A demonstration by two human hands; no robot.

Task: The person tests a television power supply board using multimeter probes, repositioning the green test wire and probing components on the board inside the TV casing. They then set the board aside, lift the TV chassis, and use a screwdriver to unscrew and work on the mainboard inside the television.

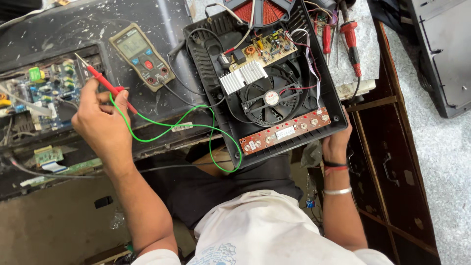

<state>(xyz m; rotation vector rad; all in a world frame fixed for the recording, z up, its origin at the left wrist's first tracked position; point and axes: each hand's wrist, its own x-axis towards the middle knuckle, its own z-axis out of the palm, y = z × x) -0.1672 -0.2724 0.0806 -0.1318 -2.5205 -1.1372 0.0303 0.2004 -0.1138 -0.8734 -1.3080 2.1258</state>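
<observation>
Pinching red probe (100,80) — left hand (100,122); right hand (336,140) grips cooker casing (206,44).

Left arm: bare, reaching forward and up from the lower middle.
Left hand (100,120): fingers curled closed, thumb side up.
Right arm: bare, nearly straight, bangles at the wrist.
Right hand (336,142): fingers apparently hooked, mostly hidden.

A dark, paint-flecked bench (162,19) fills the upper left. Right of it stands a brown wooden cabinet (392,162) with metal handles on its doors. Beyond the cabinet, further right, lies a pale speckled stone floor (441,152); a dusty brownish floor (54,225) shows below the bench. Light is even and soft.
</observation>
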